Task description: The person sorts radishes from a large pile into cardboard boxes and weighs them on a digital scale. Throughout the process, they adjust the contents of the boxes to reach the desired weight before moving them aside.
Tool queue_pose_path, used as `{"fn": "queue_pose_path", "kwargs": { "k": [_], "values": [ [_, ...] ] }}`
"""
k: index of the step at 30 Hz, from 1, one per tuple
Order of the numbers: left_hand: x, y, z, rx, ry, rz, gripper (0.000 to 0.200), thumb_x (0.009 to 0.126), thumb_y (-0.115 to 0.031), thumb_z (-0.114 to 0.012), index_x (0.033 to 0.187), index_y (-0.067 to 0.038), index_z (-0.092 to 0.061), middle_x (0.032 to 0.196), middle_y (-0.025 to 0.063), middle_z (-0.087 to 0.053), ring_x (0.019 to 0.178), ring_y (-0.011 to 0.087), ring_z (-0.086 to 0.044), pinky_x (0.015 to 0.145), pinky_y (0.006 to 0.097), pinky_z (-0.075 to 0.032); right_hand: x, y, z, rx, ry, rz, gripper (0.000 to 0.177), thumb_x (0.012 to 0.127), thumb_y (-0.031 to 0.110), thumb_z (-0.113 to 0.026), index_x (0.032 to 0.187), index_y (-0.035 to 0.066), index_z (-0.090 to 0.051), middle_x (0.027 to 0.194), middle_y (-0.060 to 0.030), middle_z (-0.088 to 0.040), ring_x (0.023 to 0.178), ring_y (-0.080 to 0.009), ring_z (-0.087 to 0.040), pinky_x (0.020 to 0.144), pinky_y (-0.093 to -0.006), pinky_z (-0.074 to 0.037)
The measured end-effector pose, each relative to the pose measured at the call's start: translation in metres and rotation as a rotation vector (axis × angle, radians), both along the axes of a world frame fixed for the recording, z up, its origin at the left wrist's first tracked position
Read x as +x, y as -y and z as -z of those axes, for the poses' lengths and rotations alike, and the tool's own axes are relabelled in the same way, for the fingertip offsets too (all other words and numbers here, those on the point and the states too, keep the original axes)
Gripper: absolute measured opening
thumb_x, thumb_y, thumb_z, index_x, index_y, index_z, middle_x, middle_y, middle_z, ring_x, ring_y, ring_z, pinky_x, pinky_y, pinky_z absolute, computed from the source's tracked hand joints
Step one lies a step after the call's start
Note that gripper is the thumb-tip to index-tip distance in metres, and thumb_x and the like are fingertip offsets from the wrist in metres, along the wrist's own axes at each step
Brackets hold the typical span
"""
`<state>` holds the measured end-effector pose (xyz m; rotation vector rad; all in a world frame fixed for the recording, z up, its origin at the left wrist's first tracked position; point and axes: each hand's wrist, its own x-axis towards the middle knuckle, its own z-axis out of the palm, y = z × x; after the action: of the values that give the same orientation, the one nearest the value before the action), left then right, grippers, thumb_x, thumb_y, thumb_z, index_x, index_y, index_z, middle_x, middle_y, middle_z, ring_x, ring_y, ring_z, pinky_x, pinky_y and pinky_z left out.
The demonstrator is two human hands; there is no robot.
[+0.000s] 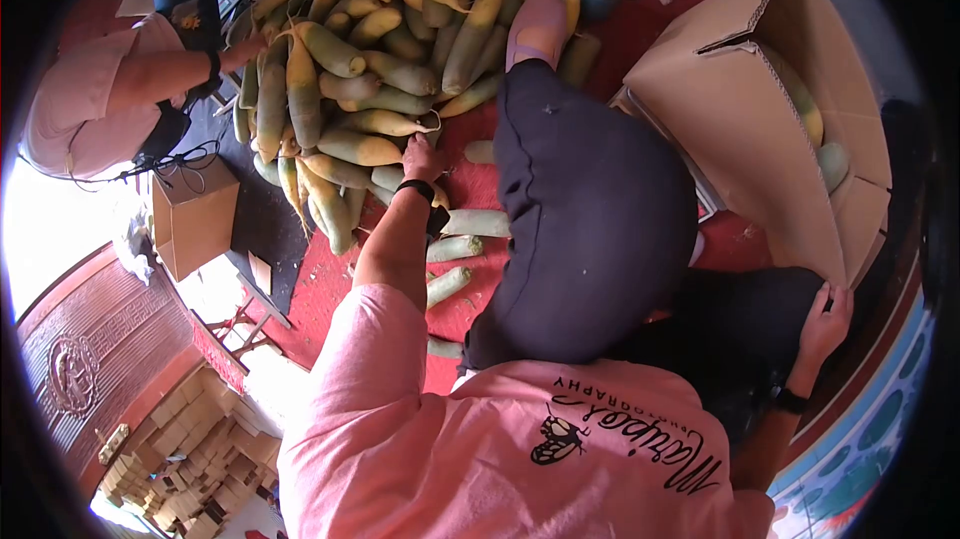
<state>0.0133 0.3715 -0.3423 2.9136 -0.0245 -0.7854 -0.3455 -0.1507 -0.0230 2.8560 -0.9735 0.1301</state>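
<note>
Corn grab: left hand [422, 157] at corn pile [340, 69], right hand [826, 324] on cardboard box [740, 109].
Nearest corn ear [358, 148] lies crosswise at left fingertips, fingers curled, grasp unclear; right fingers clamp box flap edge.

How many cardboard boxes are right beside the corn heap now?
2. A large open brown cardboard box on the right, touched by the right hand; a small brown cardboard box on the left beside a co-worker. More may be hidden.
</note>
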Motion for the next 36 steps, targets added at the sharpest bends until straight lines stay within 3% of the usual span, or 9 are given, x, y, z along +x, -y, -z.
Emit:
{"fn": "queue_pose_path", "kwargs": {
  "k": [10, 16, 20, 23, 24, 25, 27, 30, 36],
  "values": [
    [-0.012, 0.022, 0.033, -0.076, -0.088, -0.216, 0.062, 0.071, -0.040, -0.063, 0.116, -0.002, -0.046, 0.111, 0.0196, -0.056, 0.104, 0.0326, -0.055, 0.088, 0.0394, -0.045, -0.005, 0.004, 0.003, -0.049, -0.013, 0.005, 0.015, 0.086, 0.013, -0.056, 0.090, -0.002, -0.057, 0.094, -0.0185, -0.057, 0.087, -0.0348, -0.056, 0.075, -0.0396, -0.046],
    [-0.017, 0.021, 0.018, 0.035, -0.002, -0.006, 0.063, 0.067, -0.045, -0.065, 0.110, 0.000, -0.052, 0.101, 0.0216, -0.061, 0.096, 0.0338, -0.059, 0.084, 0.0397, -0.047, 0.000, -0.001, -0.001, -0.009, 0.026, 0.038, 0.016, 0.086, 0.013, -0.056, 0.091, -0.002, -0.059, 0.095, -0.0200, -0.057, 0.088, -0.0362, -0.055, 0.077, -0.0409, -0.045],
    [-0.013, -0.002, 0.035, -0.207, -0.135, -0.057, 0.057, 0.069, -0.048, -0.064, 0.102, -0.002, -0.059, 0.095, 0.0210, -0.063, 0.093, 0.0355, -0.060, 0.079, 0.0410, -0.049, 0.003, -0.006, -0.003, -0.039, 0.065, 0.027, 0.016, 0.084, 0.013, -0.057, 0.091, -0.001, -0.059, 0.096, -0.0204, -0.057, 0.090, -0.0372, -0.055, 0.078, -0.0406, -0.045],
    [-0.016, -0.029, 0.015, -0.993, -0.212, -0.268, 0.030, 0.082, -0.018, -0.058, 0.106, 0.001, -0.057, 0.094, 0.0164, -0.064, 0.090, 0.0237, -0.062, 0.079, 0.0332, -0.047, 0.014, -0.018, -0.014, -0.047, 0.095, 0.056, 0.016, 0.082, 0.012, -0.058, 0.092, 0.000, -0.058, 0.096, -0.0174, -0.057, 0.091, -0.0360, -0.054, 0.079, -0.0402, -0.044],
    [-0.026, -0.002, -0.027, -0.981, 0.002, -0.208, 0.033, 0.081, -0.010, -0.060, 0.112, 0.001, -0.054, 0.105, 0.0105, -0.062, 0.096, 0.0173, -0.057, 0.085, 0.0296, -0.044, 0.017, -0.021, -0.017, -0.023, 0.096, 0.078, 0.015, 0.082, 0.011, -0.058, 0.093, 0.000, -0.058, 0.097, -0.0169, -0.058, 0.092, -0.0355, -0.054, 0.080, -0.0399, -0.044],
    [-0.029, -0.004, -0.060, -1.315, -0.336, -0.572, 0.041, 0.079, -0.005, -0.063, 0.117, 0.000, -0.049, 0.111, 0.0068, -0.058, 0.099, 0.0151, -0.055, 0.089, 0.0278, -0.041, 0.019, -0.023, -0.019, -0.033, 0.125, 0.058, 0.014, 0.082, 0.011, -0.058, 0.090, 0.000, -0.057, 0.094, -0.0170, -0.056, 0.090, -0.0353, -0.054, 0.078, -0.0398, -0.044],
    [-0.005, 0.011, -0.116, -1.316, -0.339, -0.552, 0.040, 0.080, -0.002, -0.063, 0.118, 0.000, -0.048, 0.109, 0.0079, -0.058, 0.098, 0.0156, -0.056, 0.087, 0.0289, -0.043, 0.017, -0.021, -0.018, -0.015, 0.158, 0.055, 0.015, 0.081, 0.011, -0.057, 0.091, 0.000, -0.058, 0.098, -0.0163, -0.058, 0.093, -0.0343, -0.054, 0.081, -0.0401, -0.044],
    [0.002, 0.103, -0.300, -1.276, -0.053, -0.069, 0.041, 0.076, 0.000, -0.067, 0.113, 0.000, -0.051, 0.100, 0.0058, -0.061, 0.088, 0.0123, -0.058, 0.079, 0.0243, -0.047, 0.016, -0.022, -0.019, -0.016, 0.199, 0.049, 0.012, 0.079, 0.010, -0.058, 0.086, 0.000, -0.056, 0.090, -0.0157, -0.056, 0.089, -0.0344, -0.054, 0.078, -0.0418, -0.044],
    [-0.003, 0.235, -0.443, -1.199, 0.233, 0.659, 0.050, 0.071, -0.008, -0.074, 0.114, 0.001, -0.051, 0.101, 0.0079, -0.061, 0.091, 0.0130, -0.057, 0.079, 0.0270, -0.047, 0.004, -0.024, -0.024, -0.014, 0.338, 0.020, 0.010, 0.078, 0.009, -0.058, 0.083, 0.001, -0.055, 0.086, -0.0145, -0.055, 0.087, -0.0333, -0.054, 0.076, -0.0399, -0.045]
  ]
}}
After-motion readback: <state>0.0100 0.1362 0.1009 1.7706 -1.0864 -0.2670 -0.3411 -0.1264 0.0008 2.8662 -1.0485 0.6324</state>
